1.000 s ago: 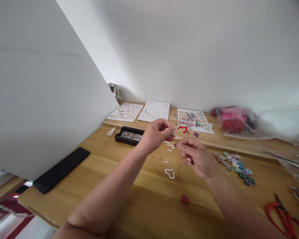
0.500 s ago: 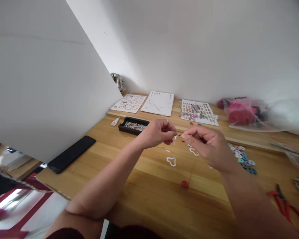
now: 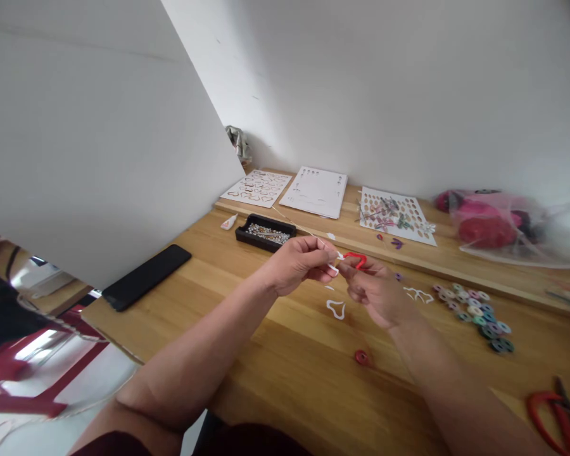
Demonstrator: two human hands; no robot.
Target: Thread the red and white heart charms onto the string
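Above the wooden table my left hand [image 3: 306,263] is closed in a pinch on a small white cut-out outline [image 3: 333,268]. A thin wire [image 3: 297,223] runs from these fingers toward the back left. My right hand [image 3: 371,285] meets it at the fingertips, closed on the red part [image 3: 358,258] of the same small piece, which stands out as a bent loop. Whether the red is wound thread I cannot tell. Below the hands lie a loose white heart-shaped outline [image 3: 336,310] and a small red spool [image 3: 361,358].
A black tray [image 3: 266,241] of beads and a small glue bottle [image 3: 228,221] stand behind my left arm. Coloured spools [image 3: 477,313] and red-handled pliers [image 3: 563,418] lie right. Patterned sheets [image 3: 313,192] rest on the raised back ledge; a black phone [image 3: 147,277] lies left.
My right hand has turned and drawn in beside the left, bringing the red loop into clear sight. The whole view has shifted somewhat.
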